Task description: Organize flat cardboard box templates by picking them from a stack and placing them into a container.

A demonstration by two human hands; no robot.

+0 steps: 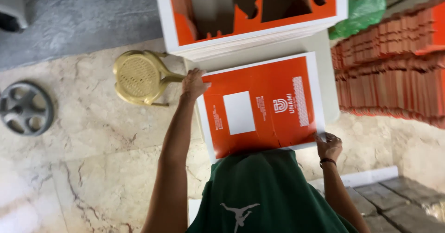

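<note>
Your left hand (193, 84) pinches the far-left corner of the orange printed carton sheet (262, 105), right hand (329, 145) fingers grip its near-right edge; sheet lies flat on the bench (324, 47), just below the big sheet stack (250, 10). Risk: uneven pull w/ one hand could crease or skew it

Orange printed sheet (262, 105) between both hands

Position: you wear the one camera on your head.
Facing: steeply down past your green shirt (264, 191) to the marble floor (92, 135).
Nearness: close above the orange printed sheet (262, 105) (both forearms fit in frame).
Overlap: single view.
</note>
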